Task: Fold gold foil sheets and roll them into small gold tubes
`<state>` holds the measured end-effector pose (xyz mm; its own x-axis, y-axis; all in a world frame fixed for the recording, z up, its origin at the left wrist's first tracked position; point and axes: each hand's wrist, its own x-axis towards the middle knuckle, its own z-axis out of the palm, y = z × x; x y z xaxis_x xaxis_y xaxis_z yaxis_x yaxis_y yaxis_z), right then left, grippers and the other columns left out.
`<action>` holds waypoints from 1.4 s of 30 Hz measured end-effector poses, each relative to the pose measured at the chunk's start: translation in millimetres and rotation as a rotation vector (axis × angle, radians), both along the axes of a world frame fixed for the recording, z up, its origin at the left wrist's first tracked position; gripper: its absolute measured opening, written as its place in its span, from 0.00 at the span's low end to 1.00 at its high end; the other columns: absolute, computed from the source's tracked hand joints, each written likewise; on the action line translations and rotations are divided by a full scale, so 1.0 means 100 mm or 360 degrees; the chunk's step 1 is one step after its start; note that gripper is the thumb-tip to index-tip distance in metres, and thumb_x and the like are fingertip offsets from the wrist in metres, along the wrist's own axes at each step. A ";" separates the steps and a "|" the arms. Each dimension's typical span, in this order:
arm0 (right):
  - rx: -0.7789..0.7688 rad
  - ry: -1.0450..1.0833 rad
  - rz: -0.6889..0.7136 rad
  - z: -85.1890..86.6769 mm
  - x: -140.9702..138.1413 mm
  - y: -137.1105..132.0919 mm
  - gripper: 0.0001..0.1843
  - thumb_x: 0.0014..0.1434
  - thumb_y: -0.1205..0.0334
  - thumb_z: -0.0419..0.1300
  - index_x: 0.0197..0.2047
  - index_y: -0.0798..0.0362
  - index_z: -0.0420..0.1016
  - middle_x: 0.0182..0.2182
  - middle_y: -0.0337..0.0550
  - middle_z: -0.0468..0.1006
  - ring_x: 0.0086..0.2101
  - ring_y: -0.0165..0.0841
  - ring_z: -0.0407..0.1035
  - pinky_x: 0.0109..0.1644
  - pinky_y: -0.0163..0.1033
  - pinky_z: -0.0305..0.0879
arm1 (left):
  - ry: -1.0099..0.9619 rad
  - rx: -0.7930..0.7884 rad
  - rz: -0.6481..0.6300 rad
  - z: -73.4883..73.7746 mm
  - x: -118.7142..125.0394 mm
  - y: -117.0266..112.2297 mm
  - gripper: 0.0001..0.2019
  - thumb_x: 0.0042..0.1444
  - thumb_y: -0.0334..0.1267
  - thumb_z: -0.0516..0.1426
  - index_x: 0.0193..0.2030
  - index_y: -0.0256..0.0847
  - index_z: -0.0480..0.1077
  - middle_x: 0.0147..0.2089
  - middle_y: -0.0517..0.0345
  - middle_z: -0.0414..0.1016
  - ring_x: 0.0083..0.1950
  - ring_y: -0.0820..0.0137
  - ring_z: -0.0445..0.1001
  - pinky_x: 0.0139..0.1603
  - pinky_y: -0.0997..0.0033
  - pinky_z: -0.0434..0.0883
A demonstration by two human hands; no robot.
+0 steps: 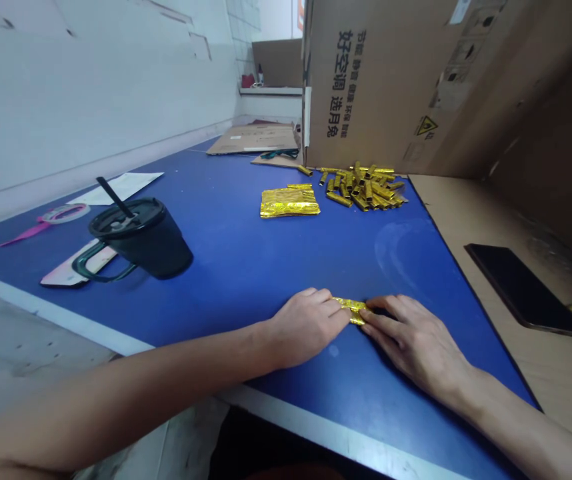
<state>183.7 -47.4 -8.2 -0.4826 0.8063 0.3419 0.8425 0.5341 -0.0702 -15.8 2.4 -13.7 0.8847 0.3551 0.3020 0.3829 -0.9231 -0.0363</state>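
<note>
A small folded strip of gold foil [351,311] lies on the blue table [226,267] between my two hands. My left hand [306,327] pinches its near end with the fingertips, and the fingers of my right hand [409,333] press on its other end. Farther up the table sits a heap of folded gold foil tubes [363,188]. Beside that heap lies a flat stack of gold foil sheets [289,202]. Neither hand touches the heap or the stack.
A black lidded cup with a straw [141,239] stands at the left, near a pink tape roll [65,215] and papers. A large cardboard box [381,87] rises beyond the foil. A black phone [526,290] lies on a wooden surface to the right.
</note>
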 end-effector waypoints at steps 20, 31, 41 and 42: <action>-0.0239 0.0178 0.0072 0.07 -0.02 0.02 0.12 0.60 0.61 0.48 0.36 0.52 0.73 0.30 0.45 0.69 0.31 0.33 0.62 0.35 0.39 0.60 | 0.0080 -0.0079 0.0113 0.07 0.01 0.00 0.07 0.57 0.34 0.49 0.37 0.37 0.66 0.36 0.55 0.65 0.37 0.66 0.61 0.36 0.67 0.59; -0.0029 0.0124 -0.0012 0.02 -0.04 0.00 0.13 0.59 0.59 0.50 0.42 0.52 0.71 0.31 0.45 0.70 0.30 0.33 0.62 0.33 0.38 0.60 | 0.0007 -0.0035 0.0138 0.06 -0.04 -0.08 0.10 0.58 0.34 0.48 0.45 0.37 0.64 0.38 0.53 0.66 0.39 0.66 0.62 0.38 0.66 0.60; 0.0046 0.0033 0.0009 0.03 -0.02 -0.03 0.10 0.59 0.63 0.50 0.40 0.54 0.70 0.32 0.46 0.70 0.31 0.34 0.63 0.33 0.38 0.59 | -0.0086 -0.0201 0.0277 0.04 -0.07 -0.09 0.06 0.57 0.31 0.48 0.37 0.37 0.64 0.36 0.56 0.64 0.38 0.68 0.61 0.40 0.68 0.62; 0.0048 0.0033 0.0034 0.03 -0.02 -0.04 0.10 0.59 0.64 0.49 0.38 0.53 0.71 0.31 0.46 0.70 0.31 0.33 0.63 0.33 0.38 0.59 | -0.0070 -0.0143 0.0240 0.02 -0.08 -0.09 0.06 0.57 0.31 0.47 0.35 0.38 0.64 0.35 0.56 0.64 0.36 0.68 0.61 0.39 0.68 0.62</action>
<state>181.7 -51.7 -5.1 -0.4921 0.7851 0.3760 0.8295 0.5540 -0.0710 -23.3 -6.3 -11.3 0.8059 0.5104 0.3002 0.5169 -0.8537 0.0638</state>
